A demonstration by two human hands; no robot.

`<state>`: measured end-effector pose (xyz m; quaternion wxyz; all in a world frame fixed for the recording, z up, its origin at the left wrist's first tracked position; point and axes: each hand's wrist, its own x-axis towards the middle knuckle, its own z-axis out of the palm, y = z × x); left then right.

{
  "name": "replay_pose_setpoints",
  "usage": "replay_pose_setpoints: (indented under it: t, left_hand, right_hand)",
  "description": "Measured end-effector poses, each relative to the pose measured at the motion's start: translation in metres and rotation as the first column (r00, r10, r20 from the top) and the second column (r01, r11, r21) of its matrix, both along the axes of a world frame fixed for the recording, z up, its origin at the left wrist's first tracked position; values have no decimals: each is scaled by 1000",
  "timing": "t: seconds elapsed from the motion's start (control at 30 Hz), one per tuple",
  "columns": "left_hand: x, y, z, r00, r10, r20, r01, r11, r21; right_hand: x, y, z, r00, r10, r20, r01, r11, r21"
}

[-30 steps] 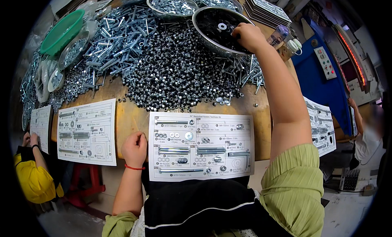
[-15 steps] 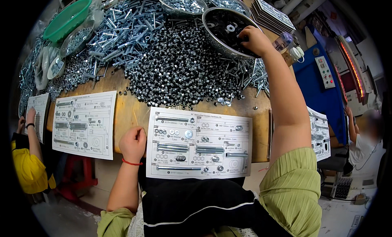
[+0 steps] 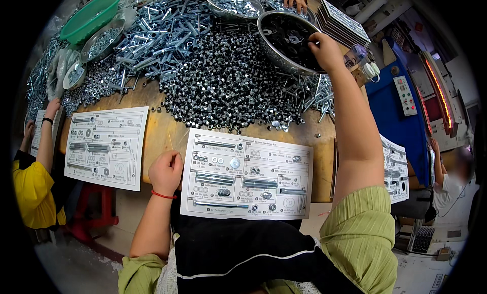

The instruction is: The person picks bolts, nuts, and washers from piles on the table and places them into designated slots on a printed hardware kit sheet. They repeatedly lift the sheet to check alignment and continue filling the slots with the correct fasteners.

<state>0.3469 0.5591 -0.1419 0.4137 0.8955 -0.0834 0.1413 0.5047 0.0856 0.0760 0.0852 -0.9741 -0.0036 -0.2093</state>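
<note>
My left hand (image 3: 166, 172) is closed in a fist at the left edge of a white sheet (image 3: 274, 185) that shows bolts, nuts and washers in boxed panels. Anything inside the fist is hidden. My right arm reaches far forward, and my right hand (image 3: 325, 51) is at the right side of a metal bowl (image 3: 271, 50) of dark parts. Its fingers are pinched together; what they hold, if anything, is too small to make out. A pale flat washer (image 3: 293, 39) lies on the dark parts in the bowl.
A heap of nuts (image 3: 218, 81) covers the table's middle, with loose bolts (image 3: 157, 30) behind it. A green basket (image 3: 91, 17) stands far left. Another person's hand (image 3: 295, 0) is in a bowl behind mine. A yellow-clad person (image 3: 33, 192) sits left, beside another sheet (image 3: 105, 149).
My right hand has shifted slightly toward the bowl's right side. Another person's hand has come into the bowl behind it. The yellow-clad person's hand has moved up from their sheet.
</note>
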Motion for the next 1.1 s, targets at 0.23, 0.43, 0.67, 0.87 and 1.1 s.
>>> replay_pose_setpoints:
  t: [0.23, 0.43, 0.67, 0.87, 1.1]
  left_hand:
    - [0, 0, 1, 999, -3, -48, 4, 1000, 26]
    - [-1, 0, 2, 999, 12, -51, -12, 1000, 13]
    - [-1, 0, 1, 997, 27, -78, -23, 999, 48]
    - [-1, -1, 1, 992, 26, -120, -20, 998, 52]
    - [-1, -4, 3, 998, 38, -57, -34, 997, 72]
  right_hand:
    - [-20, -12, -13, 987, -39, 157, -15, 944, 328]
    - [-26, -8, -8, 999, 49, -16, -38, 913, 407]
    - [-11, 15, 2, 970, 94, -225, 23, 884, 467]
    - [10, 30, -6, 937, 30, -347, 122, 905, 408]
    - [14, 23, -7, 962, -1, -273, 104, 925, 364]
